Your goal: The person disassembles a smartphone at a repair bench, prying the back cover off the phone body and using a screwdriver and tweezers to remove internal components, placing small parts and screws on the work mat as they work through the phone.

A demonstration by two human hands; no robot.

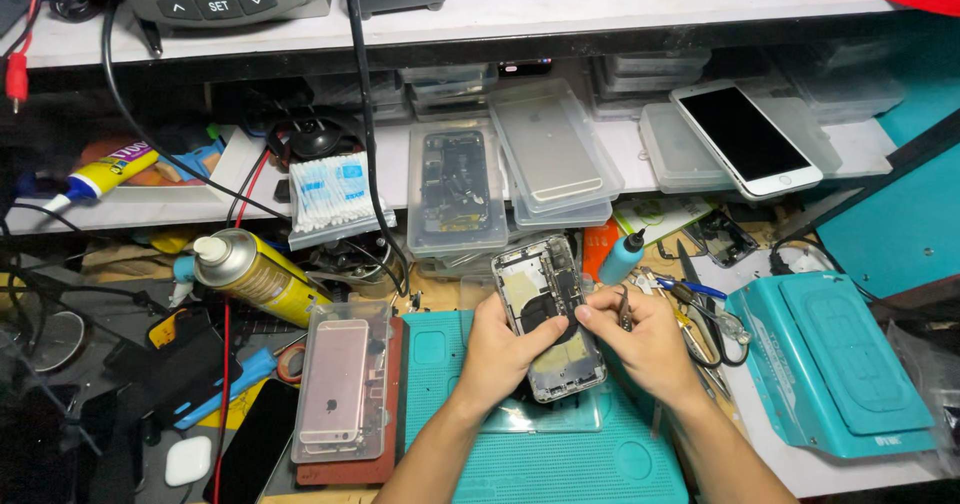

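Hands meet over the teal mat (560,464): left hand (497,349) fingers pinching the opened phone (550,319), right hand (645,339) fingers pinching tweezers (624,309) at its edge. Clutter crowds left, right and far sides; only the near mat lies open.

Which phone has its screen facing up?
The white phone up on the clear boxes at the right shows its dark screen. The pink one in its box lies back up, and the opened phone in the hands shows its insides.

cluttered workbench (770,454), teal mat (560,464), spray can (255,274)
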